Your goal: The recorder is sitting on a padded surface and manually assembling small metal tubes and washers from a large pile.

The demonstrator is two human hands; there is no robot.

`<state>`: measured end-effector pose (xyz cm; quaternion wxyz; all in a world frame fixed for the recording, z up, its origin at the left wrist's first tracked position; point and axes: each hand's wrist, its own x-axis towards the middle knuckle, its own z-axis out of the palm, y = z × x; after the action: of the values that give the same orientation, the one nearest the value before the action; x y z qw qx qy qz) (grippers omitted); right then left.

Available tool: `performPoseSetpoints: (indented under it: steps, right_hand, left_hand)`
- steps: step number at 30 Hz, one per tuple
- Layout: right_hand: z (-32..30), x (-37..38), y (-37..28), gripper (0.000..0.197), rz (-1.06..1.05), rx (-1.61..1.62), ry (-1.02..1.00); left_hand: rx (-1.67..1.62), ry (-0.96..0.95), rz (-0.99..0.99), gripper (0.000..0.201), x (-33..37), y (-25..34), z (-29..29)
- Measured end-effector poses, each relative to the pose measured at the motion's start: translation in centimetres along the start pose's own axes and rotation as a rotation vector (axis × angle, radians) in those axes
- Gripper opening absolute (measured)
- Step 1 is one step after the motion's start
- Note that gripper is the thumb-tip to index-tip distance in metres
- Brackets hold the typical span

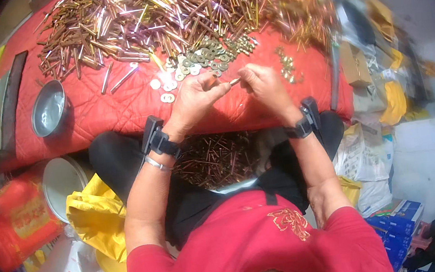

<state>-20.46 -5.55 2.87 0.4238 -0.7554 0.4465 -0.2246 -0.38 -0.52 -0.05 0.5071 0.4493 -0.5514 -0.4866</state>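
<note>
Both hands meet at the near edge of the red quilted cloth (98,116). My left hand (193,101) is closed in a pinch, fingers bent toward the right. Between the two hands shows a small, brassy metal piece (235,82), its ends hidden by fingers. At its other end my right hand (267,89) pinches with thumb and forefinger. Just beyond the hands lie flat round washers (205,56) and a cluster of small nuts (241,45). More small brassy pieces (286,65) lie right of my right hand.
A large heap of copper-coloured metal rods (167,15) covers the far side. A metal bowl (49,108) stands at left. Between my legs, a container holds more rods (215,161). Yellow bags (95,214) and a white bucket (66,188) are lower left; blue boxes (397,230) lower right.
</note>
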Motion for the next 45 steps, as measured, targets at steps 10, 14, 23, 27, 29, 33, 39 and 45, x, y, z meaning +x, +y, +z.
performPoseSetpoints:
  steps: [10,14,23,27,29,33,39,45]
  right_hand:
    - [1.7,1.0,-2.1,0.031,-0.198,-0.021,0.249]
    - [1.7,1.2,-1.0,0.034,-0.294,0.039,0.326]
    - [2.1,0.5,-1.8,0.034,-0.329,0.008,0.340]
    - [1.6,0.0,-2.7,0.036,-0.080,0.108,0.218]
    - [2.3,0.4,-1.5,0.037,-0.295,0.042,0.337]
    - [2.3,-0.1,-2.4,0.039,-0.234,0.095,0.254]
    - [2.7,0.1,-1.2,0.037,-0.375,0.056,0.347]
    - [2.7,0.3,-0.5,0.036,-0.449,-0.051,0.394]
  left_hand:
    - [-0.329,-0.054,-0.263,0.015,0.0,0.0,-0.1]
    - [-0.337,-0.050,-0.284,0.015,0.1,0.4,-0.2]
    - [-0.350,-0.067,-0.261,0.015,0.1,-0.2,-0.1]
    - [-0.368,-0.080,-0.288,0.016,-0.1,-0.1,-0.3]
    - [-0.376,-0.079,-0.296,0.016,0.1,0.1,-0.1]
    - [-0.393,-0.065,-0.317,0.017,-0.1,-0.1,-0.3]
    - [-0.391,-0.106,-0.315,0.022,0.0,0.4,-0.2]
    - [-0.393,-0.117,-0.343,0.020,0.1,-0.1,-0.2]
